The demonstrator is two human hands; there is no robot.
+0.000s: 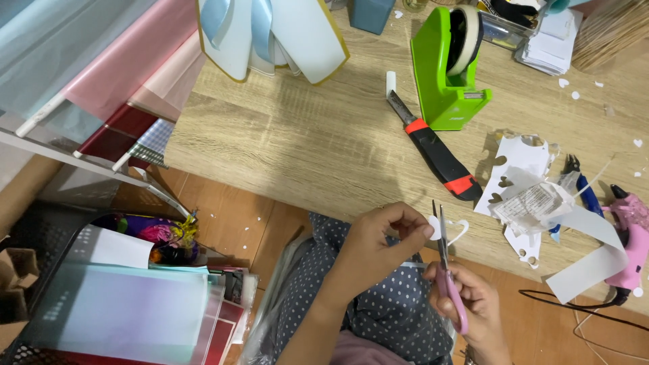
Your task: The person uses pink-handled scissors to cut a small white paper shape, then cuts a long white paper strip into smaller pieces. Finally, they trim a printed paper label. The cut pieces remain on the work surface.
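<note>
Pinched in my left hand (378, 247): one white paper heart (451, 230). Right hand (473, 311) grips one pink scissors (447, 280), blades barely parted. One knife (433, 145) on table (304, 142).

Desk (304, 135): pale wood-grain top, matt, streaky. Tape dispenser (446, 74): bright green plastic, smooth with a slight gloss. Utility knife (433, 145): black and red plastic body, dull metal blade. Scissors (447, 277): pink plastic handles, bare metal blades with a faint shine. Paper heart (451, 230): thin white paper, matt. Paper scraps (520, 162): white, matt, some under clear crinkled film. Glue gun (632, 236): pink plastic. Wrapping sheets (101, 54): pink and pale blue, smooth, soft sheen. Dotted cloth (399, 304): blue-grey, matt weave.
</note>
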